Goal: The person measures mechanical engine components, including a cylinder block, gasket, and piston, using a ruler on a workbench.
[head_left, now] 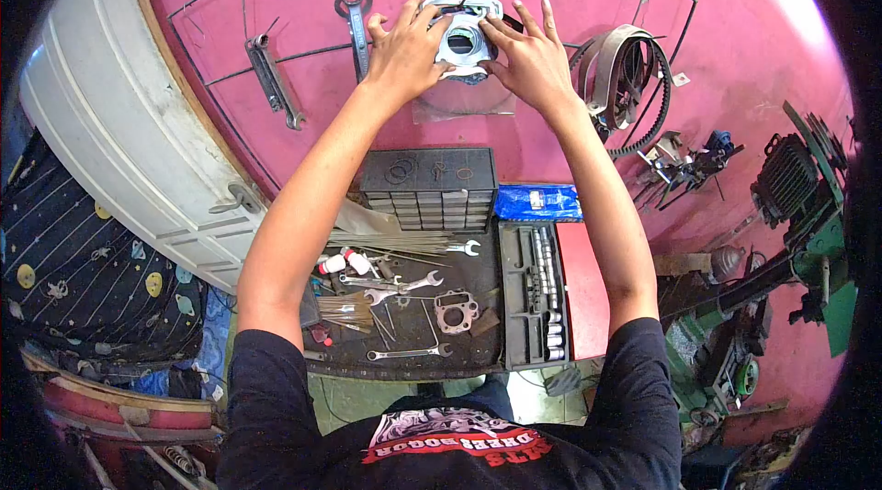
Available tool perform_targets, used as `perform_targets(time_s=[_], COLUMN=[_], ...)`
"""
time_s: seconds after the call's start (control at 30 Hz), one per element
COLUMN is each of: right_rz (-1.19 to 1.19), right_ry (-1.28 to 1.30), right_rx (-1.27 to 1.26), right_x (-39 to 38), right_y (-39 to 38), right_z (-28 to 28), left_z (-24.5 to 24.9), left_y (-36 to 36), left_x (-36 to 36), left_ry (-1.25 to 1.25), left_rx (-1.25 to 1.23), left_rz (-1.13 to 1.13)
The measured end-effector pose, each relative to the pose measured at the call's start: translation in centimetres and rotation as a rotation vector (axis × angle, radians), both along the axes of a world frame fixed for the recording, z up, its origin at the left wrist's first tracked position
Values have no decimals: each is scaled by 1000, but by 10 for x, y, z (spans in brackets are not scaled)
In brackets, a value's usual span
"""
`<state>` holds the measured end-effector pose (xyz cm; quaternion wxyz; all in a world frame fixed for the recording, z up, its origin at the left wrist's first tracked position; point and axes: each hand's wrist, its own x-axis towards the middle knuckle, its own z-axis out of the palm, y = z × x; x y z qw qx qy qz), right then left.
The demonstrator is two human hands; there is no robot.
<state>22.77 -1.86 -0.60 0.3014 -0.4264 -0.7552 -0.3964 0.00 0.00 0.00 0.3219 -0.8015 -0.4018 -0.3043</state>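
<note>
Both arms reach up to the pink wall, where a bundle of flat metal gaskets [494,5] hangs from a wire hook. The front grey gasket [467,62] has a large round hole in its middle. On its left edge, my left hand [404,51] grips with the fingers bent over it and the thumb low. My right hand [535,58] pinches the right edge between thumb and index finger, its other fingers raised apart. A clear plastic sheet [464,108] shows below the gaskets. Left of my left hand hangs a large wrench [358,38].
Below is a bench with wrenches [409,354], another gasket [456,312], a dark drawer cabinet [427,182] and a socket set case [533,306]. Belts [634,86] hang at right, near a green machine [818,256]. A white door [138,123] stands left.
</note>
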Motion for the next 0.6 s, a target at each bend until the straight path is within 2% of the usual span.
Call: perform_targets(time_s=[0.2, 0.3, 0.6], right_rz=[10, -82, 26], right_ry=[-13, -33, 7], right_rx=[45, -25, 82], right_x=[0, -2, -10], right_y=[-1, -7, -33], right_z=[1, 1, -6], left_z=[-5, -6, -13], left_y=[4, 2, -19], left_x=[0, -2, -10], left_ry=[-33, -33, -149], left_rx=[35, 23, 83], left_rz=[-45, -36, -191])
